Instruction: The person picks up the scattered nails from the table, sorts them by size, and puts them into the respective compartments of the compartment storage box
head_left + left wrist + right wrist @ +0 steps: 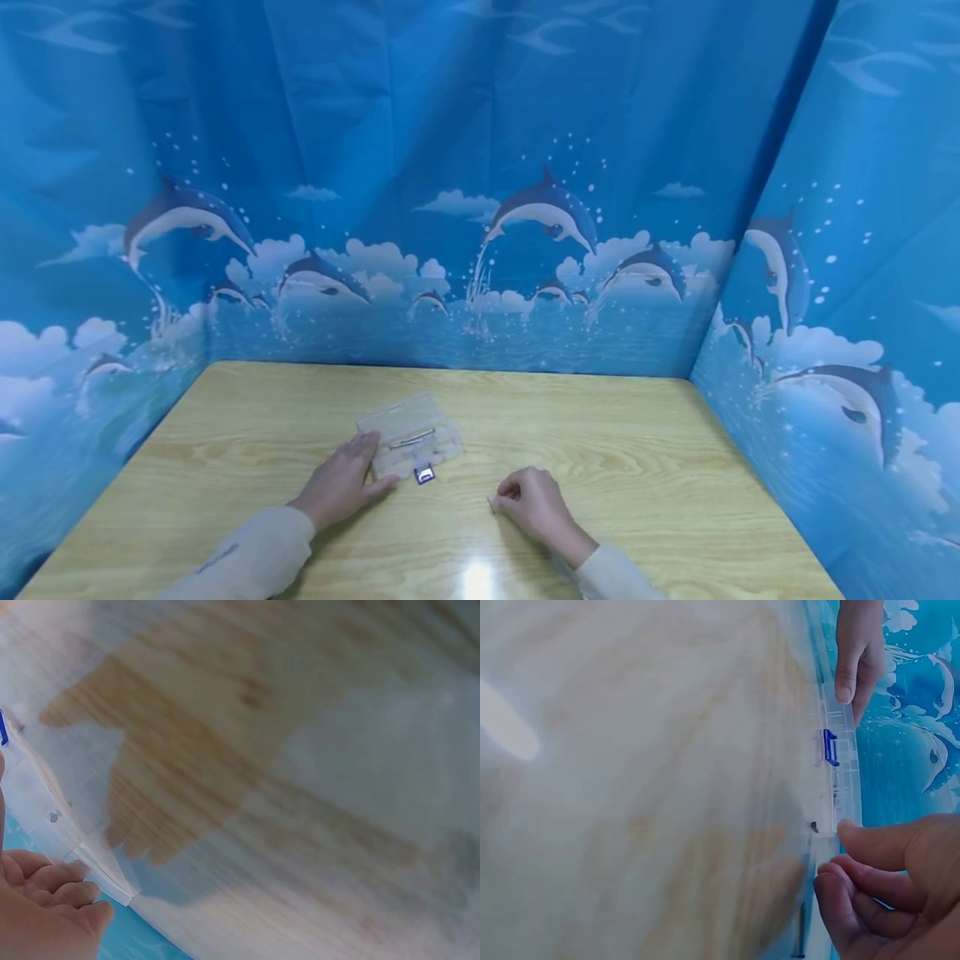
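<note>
Clear rectangular plastic compartment box [410,438] mid-table, long axis rising from near left to far right, left hand [343,486] resting on its near-left end, fingers straight, right hand [531,500] beside it, fingers curled, pinching something tiny.

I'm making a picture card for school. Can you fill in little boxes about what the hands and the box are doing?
Place: wooden table with a blue dolphin curtain round it
Box: clear plastic box, lying flat, lid shut, blue clasp at its near edge
Left hand: fingers straight, resting against the box's left end
Right hand: fingers curled, pinching something tiny on the table; too small to tell what
Right hand and box: apart
Sleeves: light-coloured
</note>
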`<state>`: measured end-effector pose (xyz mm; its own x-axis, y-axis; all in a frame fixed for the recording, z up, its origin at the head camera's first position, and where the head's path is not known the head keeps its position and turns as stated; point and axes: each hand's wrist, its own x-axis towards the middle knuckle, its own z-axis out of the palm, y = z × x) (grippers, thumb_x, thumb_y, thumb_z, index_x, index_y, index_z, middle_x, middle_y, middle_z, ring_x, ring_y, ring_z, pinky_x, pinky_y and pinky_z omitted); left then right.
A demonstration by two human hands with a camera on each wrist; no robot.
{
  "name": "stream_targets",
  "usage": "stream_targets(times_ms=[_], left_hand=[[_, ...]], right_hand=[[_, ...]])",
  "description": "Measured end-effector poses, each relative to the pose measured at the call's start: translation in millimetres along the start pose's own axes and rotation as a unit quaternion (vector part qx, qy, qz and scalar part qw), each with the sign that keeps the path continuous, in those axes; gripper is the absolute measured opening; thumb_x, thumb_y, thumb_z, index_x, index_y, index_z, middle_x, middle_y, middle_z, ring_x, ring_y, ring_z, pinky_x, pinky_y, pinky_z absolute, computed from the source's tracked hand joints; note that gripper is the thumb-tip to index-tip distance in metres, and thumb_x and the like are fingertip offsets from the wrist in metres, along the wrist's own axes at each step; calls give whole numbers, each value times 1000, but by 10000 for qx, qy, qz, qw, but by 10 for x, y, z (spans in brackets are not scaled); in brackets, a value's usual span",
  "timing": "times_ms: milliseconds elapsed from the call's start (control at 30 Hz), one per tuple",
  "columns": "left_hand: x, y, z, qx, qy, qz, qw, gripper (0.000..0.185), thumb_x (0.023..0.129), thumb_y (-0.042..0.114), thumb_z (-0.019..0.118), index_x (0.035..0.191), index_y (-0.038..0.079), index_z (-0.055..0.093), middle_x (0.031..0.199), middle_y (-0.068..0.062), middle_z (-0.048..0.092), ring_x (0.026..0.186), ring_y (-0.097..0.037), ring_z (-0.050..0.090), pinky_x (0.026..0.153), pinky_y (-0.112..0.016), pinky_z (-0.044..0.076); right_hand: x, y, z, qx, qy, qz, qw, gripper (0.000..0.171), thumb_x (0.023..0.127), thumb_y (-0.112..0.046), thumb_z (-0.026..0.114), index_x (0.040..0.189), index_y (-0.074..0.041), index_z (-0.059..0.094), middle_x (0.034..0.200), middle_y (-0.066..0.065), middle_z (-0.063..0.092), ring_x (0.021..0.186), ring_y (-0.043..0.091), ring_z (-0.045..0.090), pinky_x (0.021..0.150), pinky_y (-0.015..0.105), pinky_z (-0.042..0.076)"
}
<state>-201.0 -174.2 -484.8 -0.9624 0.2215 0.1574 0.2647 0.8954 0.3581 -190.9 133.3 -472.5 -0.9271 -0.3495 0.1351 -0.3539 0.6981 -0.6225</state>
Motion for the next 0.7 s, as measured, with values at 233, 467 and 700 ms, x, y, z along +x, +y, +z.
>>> stream_targets(times_ms=[233, 467, 700], left_hand=[[-1, 9, -7, 8, -63, -48, 10000, 83, 88, 52, 61, 142, -6, 37, 145, -26, 40, 134, -44, 37, 111, -56, 31], [-9, 18, -21, -34, -94, -57, 9999, 82, 88, 51, 62, 142, -7, 37, 145, -27, 39, 134, -44, 37, 111, -57, 30], [-7, 11, -6, -22, -39, -35, 10000, 83, 88, 51, 62, 142, -6, 38, 145, -27, 40, 133, -44, 37, 110, -57, 31]], right_hand=[[-73, 23, 13, -87, 141, 29, 9999, 9, 75, -9, 79, 76, -4, 72, 65, -4, 66, 55, 0, 54, 52, 15, 47], [-68, 11, 34, -214, 255, 10, 9994, 10, 73, -9, 81, 72, -6, 71, 62, -5, 65, 54, 0, 53, 50, 14, 47], [-56, -6, 65, -326, 264, 61, 9991, 11, 74, -12, 80, 68, -9, 71, 60, -8, 62, 51, -1, 49, 49, 15, 44]])
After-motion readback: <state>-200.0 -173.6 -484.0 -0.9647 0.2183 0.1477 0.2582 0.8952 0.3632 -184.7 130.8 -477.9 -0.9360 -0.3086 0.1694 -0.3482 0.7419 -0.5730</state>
